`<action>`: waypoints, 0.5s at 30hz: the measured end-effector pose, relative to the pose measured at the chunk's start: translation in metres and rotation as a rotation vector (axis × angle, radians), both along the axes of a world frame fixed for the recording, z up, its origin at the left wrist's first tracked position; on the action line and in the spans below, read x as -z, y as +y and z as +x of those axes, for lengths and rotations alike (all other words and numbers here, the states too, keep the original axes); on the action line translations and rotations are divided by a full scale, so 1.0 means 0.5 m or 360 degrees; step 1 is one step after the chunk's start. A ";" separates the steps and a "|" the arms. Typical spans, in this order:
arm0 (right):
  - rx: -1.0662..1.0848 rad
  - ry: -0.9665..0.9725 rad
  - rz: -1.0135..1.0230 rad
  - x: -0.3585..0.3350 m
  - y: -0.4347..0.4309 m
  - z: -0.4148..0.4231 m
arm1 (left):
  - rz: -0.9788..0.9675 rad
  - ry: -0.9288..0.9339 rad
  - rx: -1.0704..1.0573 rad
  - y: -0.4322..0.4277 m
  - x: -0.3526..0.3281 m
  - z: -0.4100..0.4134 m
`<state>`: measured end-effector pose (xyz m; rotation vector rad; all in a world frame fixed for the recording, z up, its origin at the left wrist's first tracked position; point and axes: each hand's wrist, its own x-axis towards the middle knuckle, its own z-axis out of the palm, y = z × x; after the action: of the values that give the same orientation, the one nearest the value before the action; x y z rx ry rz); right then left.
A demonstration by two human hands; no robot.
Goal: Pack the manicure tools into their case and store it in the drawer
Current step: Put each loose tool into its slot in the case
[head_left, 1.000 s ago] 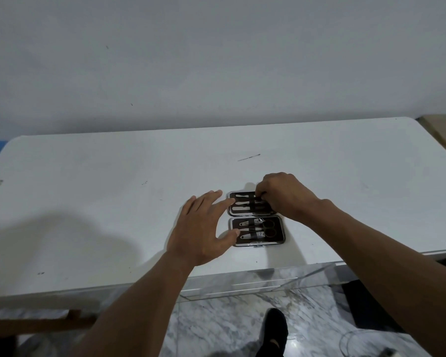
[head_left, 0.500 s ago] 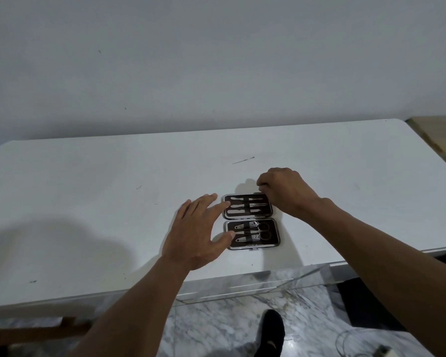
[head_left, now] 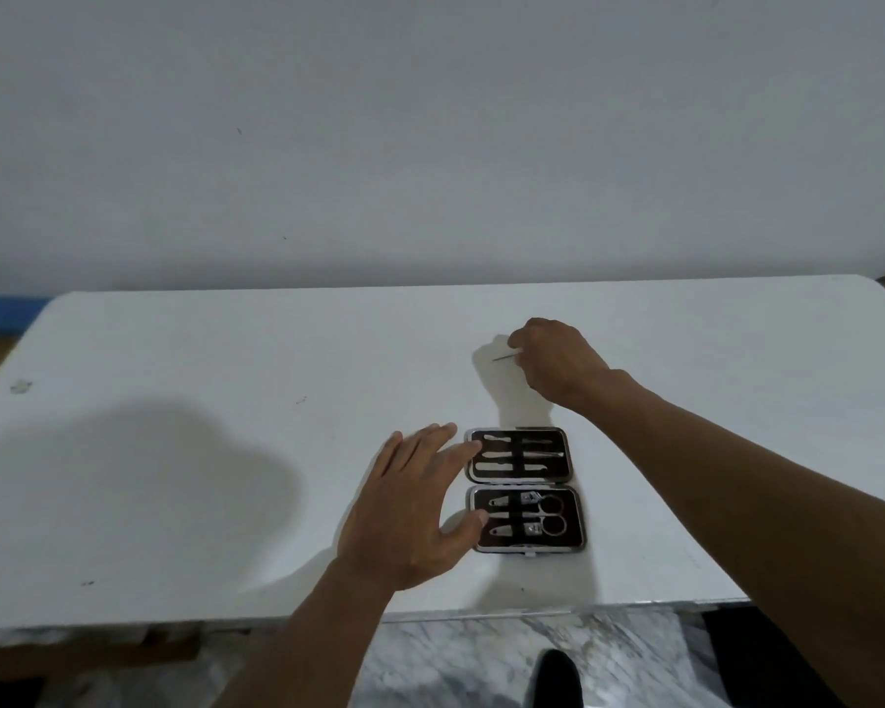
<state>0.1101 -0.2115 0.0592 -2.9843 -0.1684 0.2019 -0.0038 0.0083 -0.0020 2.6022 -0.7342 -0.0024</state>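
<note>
A small dark manicure case [head_left: 524,490] lies open flat on the white table [head_left: 175,452], near its front edge. Several metal tools sit strapped in both halves, among them scissors [head_left: 550,513] and clippers in the near half. My left hand [head_left: 410,508] rests spread against the case's left side, fingertips touching both halves. My right hand [head_left: 553,362] is farther back on the table, its fingers pinched on a thin metal tool [head_left: 504,357] whose tip points left just above the surface.
A pale wall rises behind the table. Marble floor and a dark shoe [head_left: 553,677] show below the front edge. A small scrap [head_left: 20,386] lies at the far left of the table. No drawer is visible.
My right hand left the case's far half, reached back across the table and closed on the thin tool that lay there. My left hand stayed at the case.
</note>
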 end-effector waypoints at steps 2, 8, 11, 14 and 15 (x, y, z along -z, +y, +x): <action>-0.0017 0.0028 -0.0038 0.005 0.002 0.014 | 0.0011 -0.0010 -0.0002 -0.001 0.000 -0.001; 0.0068 0.0092 -0.0063 -0.004 0.010 0.034 | 0.0016 -0.0012 -0.0006 0.000 0.000 -0.001; 0.0102 0.0121 -0.0097 -0.012 0.020 0.035 | 0.0017 -0.0015 -0.0008 -0.001 -0.002 0.000; 0.0130 0.0158 -0.0189 -0.022 0.026 0.034 | 0.0018 -0.0023 -0.0007 -0.002 -0.001 0.000; 0.0126 0.0183 -0.0193 -0.024 0.027 0.035 | 0.0016 -0.0023 -0.0006 -0.002 0.000 0.000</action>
<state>0.1275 -0.1982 0.0713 -3.0812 -0.0256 0.3862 -0.0037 0.0074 -0.0020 2.6159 -0.7363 0.0139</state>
